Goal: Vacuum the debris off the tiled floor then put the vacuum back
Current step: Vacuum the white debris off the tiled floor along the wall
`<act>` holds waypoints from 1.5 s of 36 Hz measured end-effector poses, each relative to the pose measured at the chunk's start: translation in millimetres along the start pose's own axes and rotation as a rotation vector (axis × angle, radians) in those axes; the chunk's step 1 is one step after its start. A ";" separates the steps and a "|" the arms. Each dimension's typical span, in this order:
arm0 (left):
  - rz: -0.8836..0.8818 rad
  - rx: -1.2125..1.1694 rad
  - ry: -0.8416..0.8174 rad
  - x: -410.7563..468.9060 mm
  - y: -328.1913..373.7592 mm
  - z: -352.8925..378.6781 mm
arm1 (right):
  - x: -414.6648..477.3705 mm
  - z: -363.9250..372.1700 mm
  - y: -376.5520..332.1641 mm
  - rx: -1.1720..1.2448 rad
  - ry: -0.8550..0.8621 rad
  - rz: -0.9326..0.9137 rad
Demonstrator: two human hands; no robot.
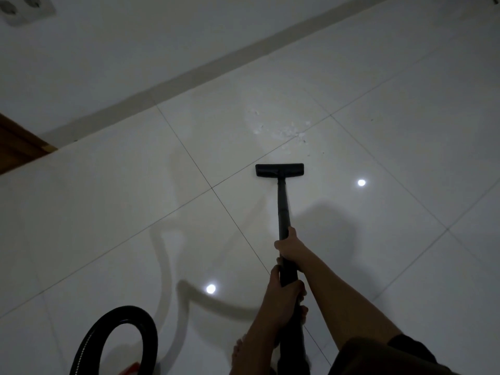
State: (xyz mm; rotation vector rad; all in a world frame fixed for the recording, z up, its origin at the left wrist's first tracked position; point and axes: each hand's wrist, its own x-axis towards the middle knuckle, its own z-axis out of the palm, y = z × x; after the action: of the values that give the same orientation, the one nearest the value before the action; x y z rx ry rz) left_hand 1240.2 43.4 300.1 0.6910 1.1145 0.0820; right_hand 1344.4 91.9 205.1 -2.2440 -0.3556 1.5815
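A black vacuum wand runs from my hands down to a flat black floor nozzle resting on the white tiled floor. My right hand grips the wand higher up the tube. My left hand grips it lower, nearer my body. A patch of pale crumbs and dust, the debris, lies on the tiles just beyond the nozzle, not touching it. The black ribbed hose loops at the lower left.
A grey skirting strip and the white wall stand behind the debris. A wooden door frame is at the left edge, a double wall socket at top left. My bare foot stands below my hands. A red part shows by the hose.
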 end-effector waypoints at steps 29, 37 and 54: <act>0.046 -0.106 0.061 68.6 96.4 -30.7 | 67.9 -4.6 -117.4 -0.075 -0.097 -0.039; 0.037 -0.115 0.063 82.0 116.8 -43.8 | 78.4 -1.6 -141.8 -0.081 -0.115 -0.040; 0.036 -0.093 0.000 119.1 186.0 -95.1 | 116.5 14.1 -217.8 -0.002 -0.050 -0.023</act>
State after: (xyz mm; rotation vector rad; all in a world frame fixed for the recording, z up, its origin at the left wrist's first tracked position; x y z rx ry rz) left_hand 1265.4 281.9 282.9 0.6280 1.0919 0.1634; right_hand 1372.1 337.6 197.4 -2.1980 -0.3953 1.6283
